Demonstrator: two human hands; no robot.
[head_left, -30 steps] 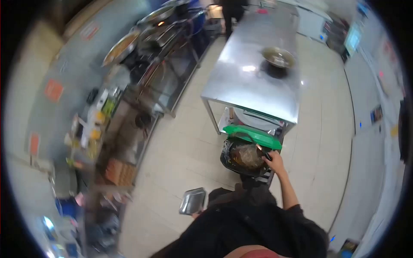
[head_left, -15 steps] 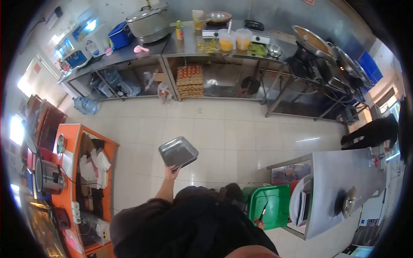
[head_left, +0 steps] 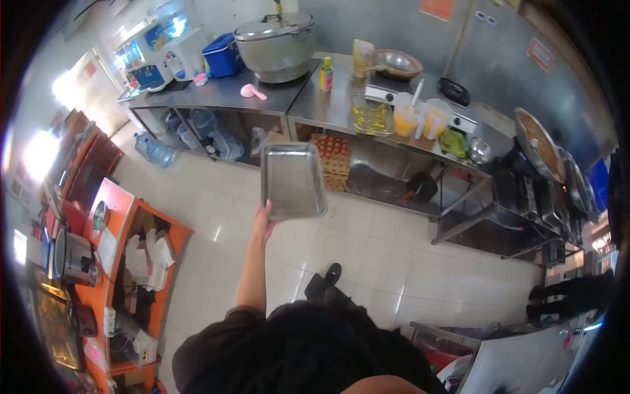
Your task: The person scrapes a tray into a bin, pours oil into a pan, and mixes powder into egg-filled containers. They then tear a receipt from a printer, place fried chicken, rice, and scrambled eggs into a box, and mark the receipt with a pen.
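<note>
My left hand (head_left: 264, 222) grips the lower left corner of a rectangular metal tray (head_left: 293, 180), its arm stretched forward. The tray's inside faces me, and nothing shows in it. From this viewpoint it covers part of the shelf beside the stacked egg cartons (head_left: 331, 159). My right hand is out of sight, hidden behind my body or beyond the frame.
Ahead runs a steel counter (head_left: 275, 104) with a large pot (head_left: 274, 49), a glass dish (head_left: 371, 116), jugs of yellow liquid (head_left: 407, 119) and a pan (head_left: 396, 64). Orange shelving (head_left: 125, 220) stands left, a steel table (head_left: 518, 364) right. Another person's legs (head_left: 567, 297) show far right.
My left hand has carried the tray forward toward the counter, and the view has turned and moved closer. My right hand, earlier holding a slim dark tool by the green bin, has left the view.
</note>
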